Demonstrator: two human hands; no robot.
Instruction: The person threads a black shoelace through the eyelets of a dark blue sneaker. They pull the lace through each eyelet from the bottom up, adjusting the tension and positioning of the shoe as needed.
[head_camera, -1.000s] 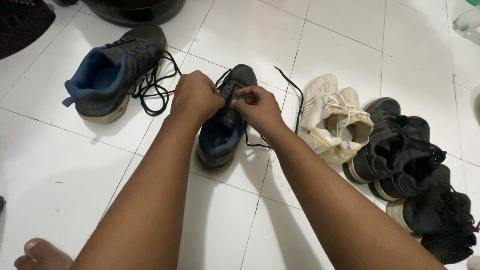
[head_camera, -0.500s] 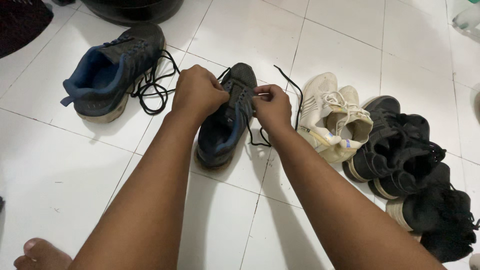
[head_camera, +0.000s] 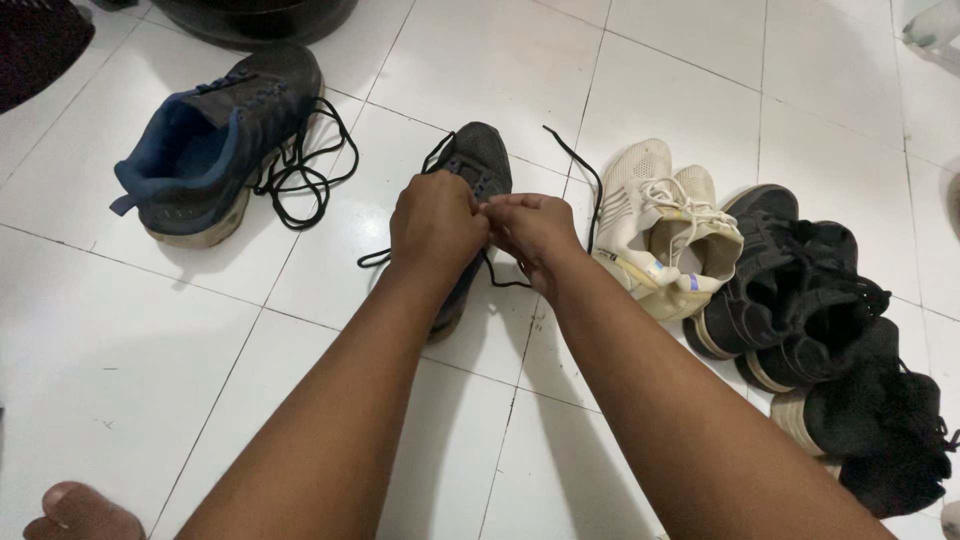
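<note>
Both hands (head_camera: 485, 225) pinching black lace (head_camera: 505, 275)

This looks like a home, seen at floor level. The floor (head_camera: 700, 80) is glossy white tile with dark grout lines, and worn shoes lie about on it: dark sneakers (head_camera: 210, 150), a white pair (head_camera: 665, 225), black ones (head_camera: 800, 300).

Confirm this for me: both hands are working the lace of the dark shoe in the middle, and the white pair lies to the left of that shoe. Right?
Not quite. Both the left hand and the right hand are at the lace of the dark shoe, but the head view shows the white pair to its right. The shoe lying to the left is the blue-lined shoe.
</note>
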